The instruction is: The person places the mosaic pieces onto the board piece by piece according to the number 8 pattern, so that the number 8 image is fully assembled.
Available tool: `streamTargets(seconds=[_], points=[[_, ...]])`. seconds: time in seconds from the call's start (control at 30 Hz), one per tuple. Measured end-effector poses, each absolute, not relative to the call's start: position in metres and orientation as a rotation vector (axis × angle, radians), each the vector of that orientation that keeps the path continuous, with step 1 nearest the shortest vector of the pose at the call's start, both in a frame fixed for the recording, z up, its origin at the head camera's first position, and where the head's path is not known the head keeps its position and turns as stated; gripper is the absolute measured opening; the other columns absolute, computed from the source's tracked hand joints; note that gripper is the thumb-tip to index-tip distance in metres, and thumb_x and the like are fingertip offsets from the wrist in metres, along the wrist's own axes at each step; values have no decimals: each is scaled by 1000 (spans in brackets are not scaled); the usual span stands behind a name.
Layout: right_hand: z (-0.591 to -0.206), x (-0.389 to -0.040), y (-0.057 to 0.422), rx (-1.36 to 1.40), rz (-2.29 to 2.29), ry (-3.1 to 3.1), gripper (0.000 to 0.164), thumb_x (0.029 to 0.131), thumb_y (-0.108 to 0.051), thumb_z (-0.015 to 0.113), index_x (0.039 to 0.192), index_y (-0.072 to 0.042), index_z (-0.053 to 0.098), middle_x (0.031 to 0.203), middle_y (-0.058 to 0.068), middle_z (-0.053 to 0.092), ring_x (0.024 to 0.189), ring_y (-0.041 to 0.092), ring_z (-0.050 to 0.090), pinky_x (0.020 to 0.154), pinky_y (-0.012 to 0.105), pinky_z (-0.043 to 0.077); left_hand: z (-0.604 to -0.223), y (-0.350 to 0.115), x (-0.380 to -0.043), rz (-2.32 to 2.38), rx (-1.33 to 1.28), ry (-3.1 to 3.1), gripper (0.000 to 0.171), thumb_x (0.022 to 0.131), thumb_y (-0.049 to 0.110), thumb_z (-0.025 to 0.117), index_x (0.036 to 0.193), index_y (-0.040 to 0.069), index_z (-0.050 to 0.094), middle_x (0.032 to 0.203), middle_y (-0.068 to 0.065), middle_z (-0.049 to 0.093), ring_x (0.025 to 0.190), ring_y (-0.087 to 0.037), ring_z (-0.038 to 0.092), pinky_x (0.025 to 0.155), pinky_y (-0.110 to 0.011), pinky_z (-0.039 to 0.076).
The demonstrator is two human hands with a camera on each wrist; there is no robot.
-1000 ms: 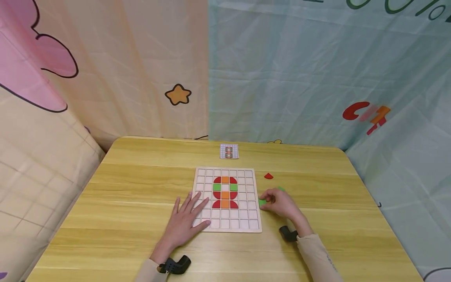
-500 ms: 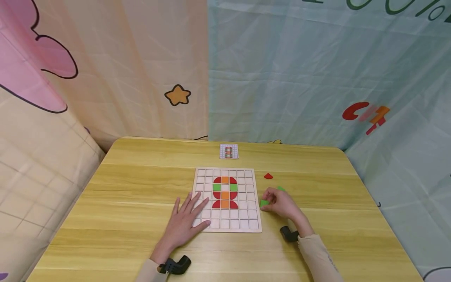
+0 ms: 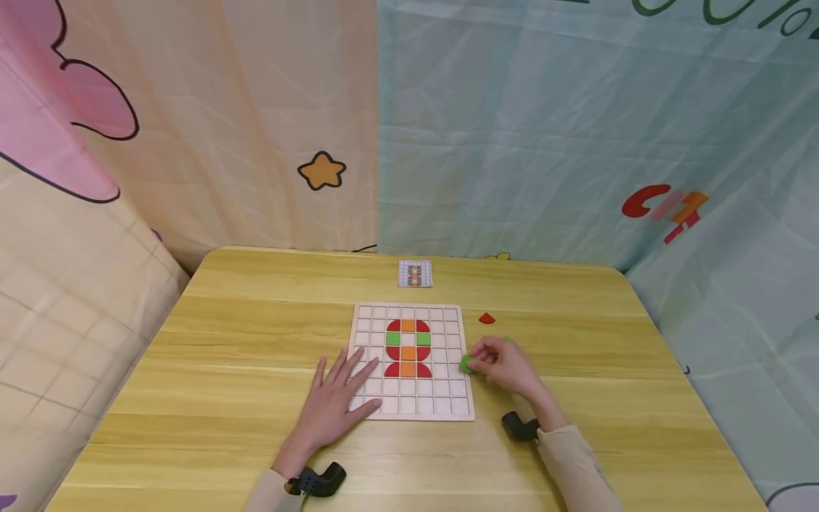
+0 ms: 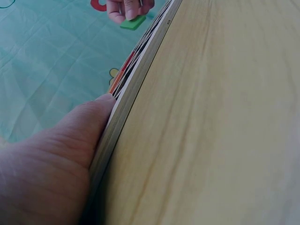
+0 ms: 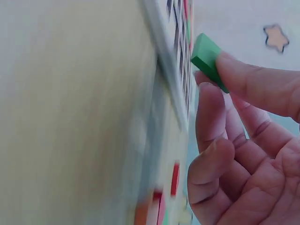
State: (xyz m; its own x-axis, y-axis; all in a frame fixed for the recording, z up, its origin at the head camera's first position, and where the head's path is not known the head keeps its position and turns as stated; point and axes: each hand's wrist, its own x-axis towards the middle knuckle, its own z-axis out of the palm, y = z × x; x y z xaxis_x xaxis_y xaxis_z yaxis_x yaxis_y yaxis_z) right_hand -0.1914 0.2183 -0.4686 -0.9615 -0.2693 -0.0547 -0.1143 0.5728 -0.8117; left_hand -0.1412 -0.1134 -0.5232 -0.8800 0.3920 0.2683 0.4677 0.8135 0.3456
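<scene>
My right hand [image 3: 505,366] pinches a green square tile [image 3: 466,365] between thumb and fingers, over the right edge of the white grid board [image 3: 409,407]. In the right wrist view the green tile [image 5: 206,58] is tilted, held up at the fingertips. My left hand [image 3: 335,405] lies with fingers spread on the board's lower left. The left wrist view shows its thumb [image 4: 89,117] along the board's edge. In the board's middle columns sit red rounded tiles [image 3: 393,371], orange square tiles [image 3: 408,369] and green square tiles [image 3: 393,339], with a bare cell among them.
A small pattern card [image 3: 415,274] lies behind the board near the table's back edge. One red quarter-round tile [image 3: 487,318] rests right of the board. Blurred coloured pieces, one of them red [image 5: 175,178], show low in the right wrist view. Curtains [image 3: 499,142] hang behind the wooden table [image 3: 224,341].
My right hand has carried the green tile from beside the board leftward, over the board's right edge. My left hand has stayed in place.
</scene>
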Motion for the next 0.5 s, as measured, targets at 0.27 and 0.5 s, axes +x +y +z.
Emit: streamTargets(seconds=[0.27, 0.5], points=[[-467, -183, 174, -585, -1296, 2488, 7, 83, -7, 73, 89, -7, 69, 75, -3, 61, 65, 14, 54, 57, 22, 46, -523, -114, -142, -596, -679, -2815, 67, 89, 57, 54, 145, 23, 41, 153, -9, 27, 141, -34, 16, 110, -57, 0], [-464, -184, 134, -761, -1175, 2488, 7, 82, -12, 76, 86, -9, 71, 71, -10, 62, 61, 6, 54, 56, 22, 46, -525, -115, -141, -611, -680, -2808, 67, 89, 57, 54, 146, 23, 41, 153, -9, 27, 141, -33, 16, 110, -57, 0]])
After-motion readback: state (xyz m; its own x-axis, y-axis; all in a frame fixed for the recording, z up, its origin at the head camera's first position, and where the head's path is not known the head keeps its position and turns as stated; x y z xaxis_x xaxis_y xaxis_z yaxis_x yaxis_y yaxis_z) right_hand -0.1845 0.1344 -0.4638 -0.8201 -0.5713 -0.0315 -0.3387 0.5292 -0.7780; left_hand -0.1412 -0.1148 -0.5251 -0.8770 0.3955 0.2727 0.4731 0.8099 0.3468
